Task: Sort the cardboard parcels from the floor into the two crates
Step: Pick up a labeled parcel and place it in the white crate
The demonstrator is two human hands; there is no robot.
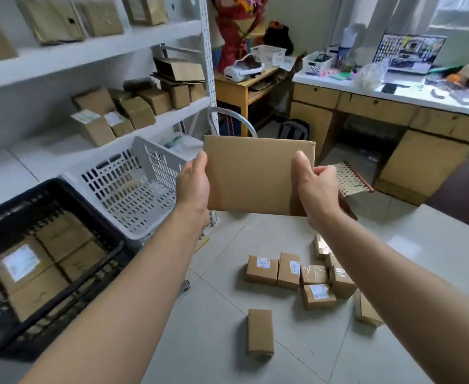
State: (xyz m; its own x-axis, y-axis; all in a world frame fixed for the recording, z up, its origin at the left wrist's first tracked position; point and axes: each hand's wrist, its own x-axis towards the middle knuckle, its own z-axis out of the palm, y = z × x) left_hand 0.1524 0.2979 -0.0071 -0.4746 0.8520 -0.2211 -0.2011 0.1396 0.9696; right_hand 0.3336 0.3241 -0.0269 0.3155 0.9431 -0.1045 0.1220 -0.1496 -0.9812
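I hold a flat plain cardboard parcel (pixel 252 176) up in front of me, well above the floor. My left hand (pixel 193 184) grips its left edge and my right hand (pixel 315 189) grips its right edge. To the left stand two crates: a white crate (pixel 111 173), which looks empty, and nearer me a black crate (pixel 69 289) holding several parcels. Several small parcels (pixel 291 271) lie in a cluster on the floor below my hands, and one lies alone (pixel 260 332) closer to me.
White shelving (pixel 89 51) with more boxes runs along the left wall. A wooden desk (pixel 394 112) with a laptop and clutter stands at the back right. A low stool (pixel 349 178) sits behind my right hand. The floor is pale tile (pixel 394 273).
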